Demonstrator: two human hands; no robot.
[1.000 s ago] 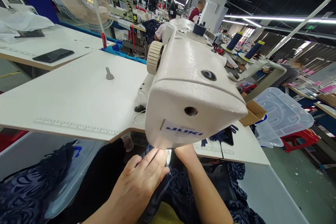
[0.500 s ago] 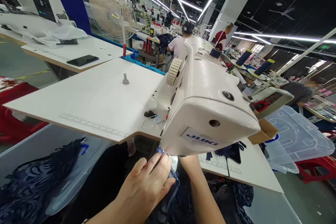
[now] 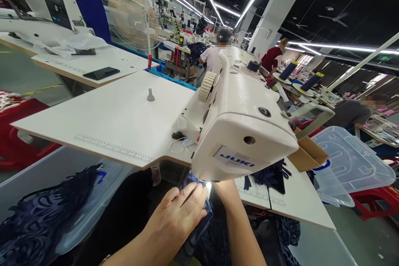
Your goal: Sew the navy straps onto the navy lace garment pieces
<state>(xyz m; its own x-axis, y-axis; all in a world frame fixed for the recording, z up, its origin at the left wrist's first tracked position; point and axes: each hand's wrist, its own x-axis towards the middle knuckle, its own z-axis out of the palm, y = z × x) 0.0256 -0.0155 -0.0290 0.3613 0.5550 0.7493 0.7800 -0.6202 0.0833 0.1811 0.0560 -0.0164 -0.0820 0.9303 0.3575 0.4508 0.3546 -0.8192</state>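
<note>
A cream Juki sewing machine (image 3: 240, 120) fills the middle of the view, its head end towards me. My left hand (image 3: 177, 216) lies on dark navy fabric (image 3: 199, 224) just below the machine head, fingers together and pressed flat on the cloth. My right forearm (image 3: 237, 220) reaches under the head; the right hand (image 3: 221, 184) is almost wholly hidden behind the machine and its fingers do not show. A small bright light glows at the needle area between the two hands.
The white sewing table (image 3: 118, 120) with a printed ruler spreads left. A clear bin with navy lace (image 3: 43, 216) sits lower left. A cardboard box (image 3: 308, 156) and clear plastic lids (image 3: 352, 162) stand right. Thread cones (image 3: 288, 70), a fan (image 3: 134, 20) and other workers are behind.
The view has swung left and slightly down over the second. My left hand has shifted a little along the fabric under the machine head; the right arm stays put.
</note>
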